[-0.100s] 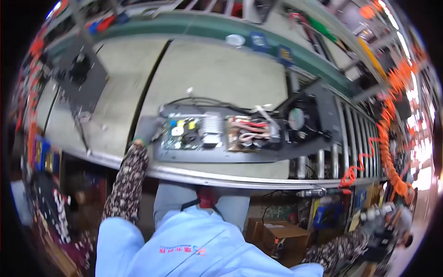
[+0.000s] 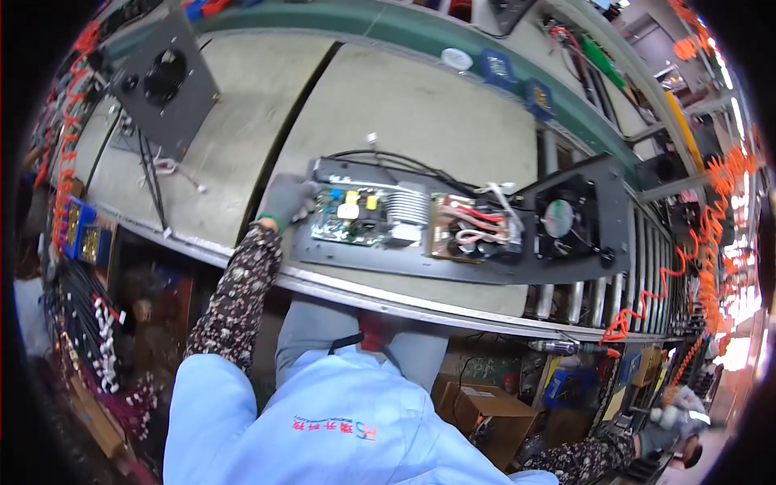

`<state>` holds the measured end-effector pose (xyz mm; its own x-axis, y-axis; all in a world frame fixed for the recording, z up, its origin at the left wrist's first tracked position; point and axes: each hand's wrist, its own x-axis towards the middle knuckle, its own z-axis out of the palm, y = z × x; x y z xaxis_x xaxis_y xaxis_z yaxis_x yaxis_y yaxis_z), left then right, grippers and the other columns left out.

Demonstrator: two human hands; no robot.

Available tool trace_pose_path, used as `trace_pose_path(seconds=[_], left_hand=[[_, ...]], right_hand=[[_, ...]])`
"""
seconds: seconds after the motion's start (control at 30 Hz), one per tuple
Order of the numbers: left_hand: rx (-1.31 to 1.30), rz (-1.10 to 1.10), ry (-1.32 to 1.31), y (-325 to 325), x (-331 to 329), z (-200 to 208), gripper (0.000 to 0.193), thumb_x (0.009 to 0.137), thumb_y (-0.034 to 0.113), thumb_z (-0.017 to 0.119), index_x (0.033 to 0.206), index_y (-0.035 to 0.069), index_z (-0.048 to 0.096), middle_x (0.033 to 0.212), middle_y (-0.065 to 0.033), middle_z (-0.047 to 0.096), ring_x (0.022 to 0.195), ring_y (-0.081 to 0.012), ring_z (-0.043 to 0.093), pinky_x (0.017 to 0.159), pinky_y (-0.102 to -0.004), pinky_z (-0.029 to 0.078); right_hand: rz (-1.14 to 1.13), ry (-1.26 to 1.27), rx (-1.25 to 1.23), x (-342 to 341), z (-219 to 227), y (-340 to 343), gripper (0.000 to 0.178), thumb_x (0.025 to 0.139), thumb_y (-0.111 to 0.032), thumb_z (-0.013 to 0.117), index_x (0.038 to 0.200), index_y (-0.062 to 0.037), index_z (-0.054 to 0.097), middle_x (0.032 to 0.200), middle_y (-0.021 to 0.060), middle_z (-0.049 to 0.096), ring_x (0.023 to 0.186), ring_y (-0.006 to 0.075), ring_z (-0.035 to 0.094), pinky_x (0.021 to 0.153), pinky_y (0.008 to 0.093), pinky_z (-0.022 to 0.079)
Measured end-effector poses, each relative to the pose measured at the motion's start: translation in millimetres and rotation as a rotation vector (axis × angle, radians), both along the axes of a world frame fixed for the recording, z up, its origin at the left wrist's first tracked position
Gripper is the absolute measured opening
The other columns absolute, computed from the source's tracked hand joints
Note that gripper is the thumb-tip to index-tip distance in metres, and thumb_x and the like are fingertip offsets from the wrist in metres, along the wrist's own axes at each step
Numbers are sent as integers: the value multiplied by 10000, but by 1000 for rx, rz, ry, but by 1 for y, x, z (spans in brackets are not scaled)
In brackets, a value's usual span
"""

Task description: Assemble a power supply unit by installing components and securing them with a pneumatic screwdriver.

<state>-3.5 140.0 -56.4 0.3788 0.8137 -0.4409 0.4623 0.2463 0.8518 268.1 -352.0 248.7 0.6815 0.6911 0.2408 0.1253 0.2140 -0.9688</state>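
Observation:
My left hand (image 2: 288,200), in a grey glove, is closed on the left end of a long dark metal panel (image 2: 368,257). The panel lies flat across the bench and its right end reaches over metal rollers. On it sit a green circuit board (image 2: 347,229) with a silver finned heat sink (image 2: 406,215), a second board with red and pale wires (image 2: 469,224), and a round black fan or speaker (image 2: 562,218). Far out at the lower right, my gloved right hand (image 2: 664,428) looks curled around something small and pale that I cannot make out.
Another dark panel (image 2: 190,97) with a round black part stands at the left, cables trailing below. Blue bins (image 2: 497,66) and a white dish (image 2: 457,59) line the back ledge. Orange coiled hoses (image 2: 707,218) hang at right. A cardboard box (image 2: 493,404) sits under the bench.
The whole view has shifted, so the bench and panel appear further right. My left hand stays at the panel's left end. My right hand appears lower in the picture.

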Motion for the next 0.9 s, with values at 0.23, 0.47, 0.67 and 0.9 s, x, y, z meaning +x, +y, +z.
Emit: trace_pose_path(seconds=[0.23, 0.47, 0.67, 0.9], left_hand=[[-69, 48, -99, -5, -1, -3, 197, 802, 169, 631, 777, -24, 658, 536, -63, 585, 351, -107, 476, 338, -260, 355], [31, 18, -77, -2, 6, -26, 274, 739, 252, 695, 759, -21, 680, 572, -90, 628, 451, -147, 580, 470, -297, 457], [-14, -15, -176, -8, -3, -17, 195, 770, 165, 671, 656, 11, 635, 528, -50, 591, 398, -112, 550, 391, -263, 427], [-60, -17, -175, -11, -1, -9, 180, 770, 157, 660, 661, 15, 635, 527, -49, 594, 407, -110, 558, 393, -256, 431]], right_hand=[[518, -55, 1064, 10, 6, 47, 325, 640, -336, 799, 764, -166, 552, 669, -98, 495, 640, 35, 465, 586, 232, 381], [1121, -240, 537, -59, -63, 287, 210, 784, -44, 678, 822, -73, 473, 757, 44, 513, 646, 158, 497, 500, 293, 394], [503, -125, 310, -91, -137, 372, 288, 817, -113, 639, 1064, -81, 495, 907, 66, 505, 751, 162, 481, 572, 324, 449], [411, -84, -19, -74, -208, 402, 270, 749, 9, 691, 977, -28, 551, 928, 94, 633, 805, 145, 612, 699, 274, 524]])
